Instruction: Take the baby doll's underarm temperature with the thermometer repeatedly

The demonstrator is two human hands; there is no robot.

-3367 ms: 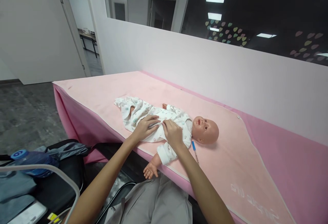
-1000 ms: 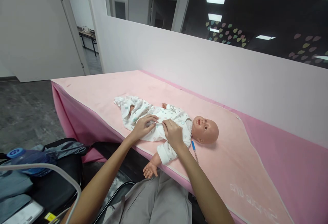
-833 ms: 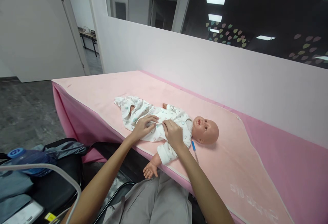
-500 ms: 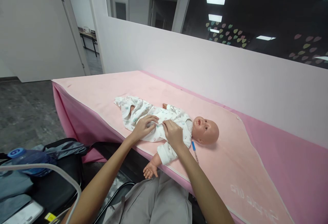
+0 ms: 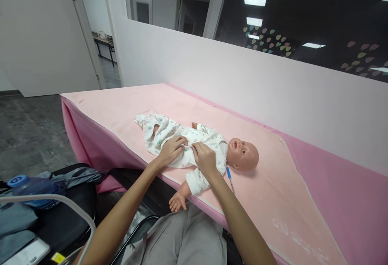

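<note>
1 doll [image 5: 243, 154], on its back on pink-covered table [image 5: 130, 99], in 1 wht printed garment [image 5: 214, 136]; near hand overhangs edge. 1 L hand [image 5: 172, 150]: half-curled on garment front, fingers drawn closer together vs. a moment ago; grip, if any, can't tell. 1 R hand [image 5: 206, 158]: fingertips pinched on garment front, just beside L, pos. unchanged. Means, prob.: L adjusts while R steadies cloth; work there unfinished. 1 blue-capped slim item [image 5: 229, 178], near doll's neck.
</note>
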